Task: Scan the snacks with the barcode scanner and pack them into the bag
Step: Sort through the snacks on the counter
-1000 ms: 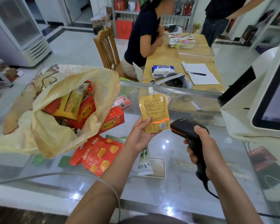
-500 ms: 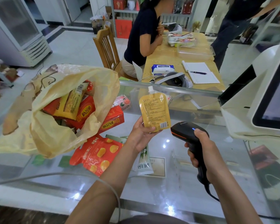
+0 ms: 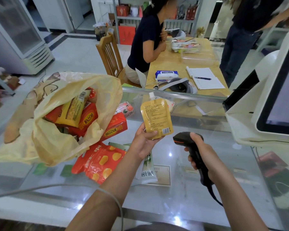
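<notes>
Yellow and upright, a spouted pouch (image 3: 156, 120) is held above the glass counter (image 3: 182, 197) by the left hand (image 3: 144, 142), whose thumb and fingers are curled round its lower edge. Its printed back is turned to the camera, with the barcode at the lower right corner. Just below and to the right of that corner, a black scanner (image 3: 182, 138) is gripped by the right hand (image 3: 201, 154), the fingers wrapped round the handle and the head turned to the left. Pouch and scanner are kept near each other but apart. A dark cable is seen trailing from the bottom of the handle.

To the left, a yellow plastic bag (image 3: 57, 142) lies open on the counter, with red boxes (image 3: 88, 119) and a yellow packet (image 3: 73, 112) inside. A red carton (image 3: 114, 129) is leaned at the bag's mouth. An orange snack packet (image 3: 98, 161) is laid flat on the glass just beside the bag. A white and green packet (image 3: 147, 170) is partly hidden under the left wrist. A white-framed screen (image 3: 277, 97) is set at the right edge.
</notes>
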